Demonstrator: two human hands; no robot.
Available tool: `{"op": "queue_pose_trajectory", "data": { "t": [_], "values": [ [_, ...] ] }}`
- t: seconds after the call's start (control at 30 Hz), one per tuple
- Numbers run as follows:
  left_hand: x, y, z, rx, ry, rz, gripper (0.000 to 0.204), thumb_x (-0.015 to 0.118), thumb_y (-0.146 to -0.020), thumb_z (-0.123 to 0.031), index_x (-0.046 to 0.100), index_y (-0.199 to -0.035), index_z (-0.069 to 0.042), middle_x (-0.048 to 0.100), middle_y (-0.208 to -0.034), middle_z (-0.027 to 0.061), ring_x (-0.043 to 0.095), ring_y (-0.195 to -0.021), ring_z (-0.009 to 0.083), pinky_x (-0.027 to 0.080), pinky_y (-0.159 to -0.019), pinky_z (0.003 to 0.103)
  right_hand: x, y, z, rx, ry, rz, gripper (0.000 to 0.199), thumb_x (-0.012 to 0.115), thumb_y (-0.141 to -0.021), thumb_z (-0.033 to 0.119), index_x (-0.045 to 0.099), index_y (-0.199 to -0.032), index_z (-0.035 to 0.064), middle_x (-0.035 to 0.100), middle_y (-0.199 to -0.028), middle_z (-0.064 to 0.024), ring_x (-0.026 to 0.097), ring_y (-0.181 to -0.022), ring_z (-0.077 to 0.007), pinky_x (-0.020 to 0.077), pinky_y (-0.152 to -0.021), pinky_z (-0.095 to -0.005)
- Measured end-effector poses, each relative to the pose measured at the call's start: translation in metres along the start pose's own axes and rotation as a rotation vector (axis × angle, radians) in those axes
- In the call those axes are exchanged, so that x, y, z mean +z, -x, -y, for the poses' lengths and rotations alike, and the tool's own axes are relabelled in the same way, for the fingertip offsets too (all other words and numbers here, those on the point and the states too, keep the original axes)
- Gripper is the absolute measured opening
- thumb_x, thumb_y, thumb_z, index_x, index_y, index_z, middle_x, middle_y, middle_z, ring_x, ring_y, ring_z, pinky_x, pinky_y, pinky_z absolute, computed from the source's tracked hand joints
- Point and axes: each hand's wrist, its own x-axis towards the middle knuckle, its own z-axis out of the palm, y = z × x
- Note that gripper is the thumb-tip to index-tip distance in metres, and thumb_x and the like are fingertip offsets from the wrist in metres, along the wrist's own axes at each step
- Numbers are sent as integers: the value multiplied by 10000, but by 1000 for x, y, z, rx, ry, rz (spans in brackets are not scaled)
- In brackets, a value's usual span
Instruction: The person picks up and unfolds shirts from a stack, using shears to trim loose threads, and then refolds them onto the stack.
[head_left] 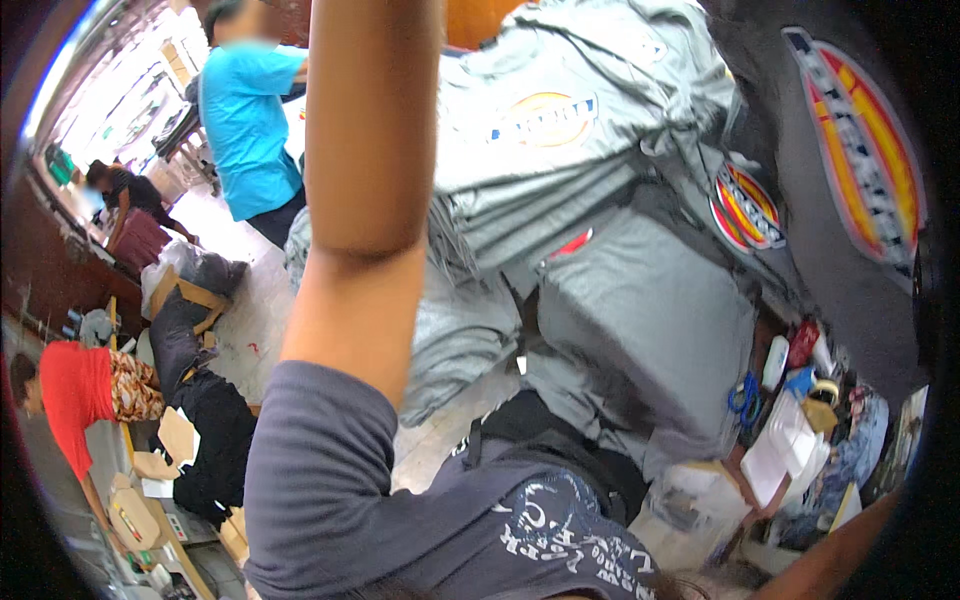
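My left arm, in a dark grey sleeve, reaches up through the middle and leaves the upper edge, so my left hand is out of view. At the lower right corner only part of my right arm shows, and that hand is not visible either. Beside my left arm lies a tall stack of grey T-shirts point(545, 215), the top one with a colourful oval print. A folded grey stack point(650, 320) sits in front of it. Close at the right hangs dark grey fabric point(810, 150) with a large oval print.
Blue-handled scissors point(744, 398), white foam containers point(785, 450) and small items crowd the right side. At left are a person in blue point(245, 130), a person in red point(75, 395), another bending person point(135, 205), black cloth point(215, 440) and open cardboard boxes point(135, 515).
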Motion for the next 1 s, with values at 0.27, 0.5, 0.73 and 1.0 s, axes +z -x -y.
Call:
{"op": "queue_pose_trajectory", "data": {
  "t": [0.27,0.5,0.73,1.0],
  "values": [
    [19,317,-137,-738,717,852,197,688,-610,-85,604,-786,-56,568,-854,78,517,-858,263,400,-752,344,138,164,51,298,-273,219,236,545,-493,39,620,-715,63,524,-677,-60,477,-759,-241,331,-760,-354],
    [-37,383,-199,-1260,704,869,221,690,-609,22,612,-810,-28,472,-1160,103,516,-943,155,425,-790,266,169,228,115,572,-355,93,232,527,-511,-20,623,-679,106,480,-706,-26,451,-766,-213,295,-757,-311],
    [-47,384,-192,-1472,829,1054,185,579,-661,112,610,-821,24,484,-1070,59,487,-736,64,438,-696,200,166,243,129,395,58,85,270,512,-502,-14,623,-706,123,453,-723,-18,438,-805,-216,287,-799,-356],
    [-20,372,-164,-1180,746,1220,272,666,-651,-14,590,-912,-31,568,-928,47,537,-783,147,442,-689,264,170,209,106,551,-724,376,134,622,-738,98,611,-857,39,559,-792,-75,544,-753,-210,425,-696,-305]
  ]
}}
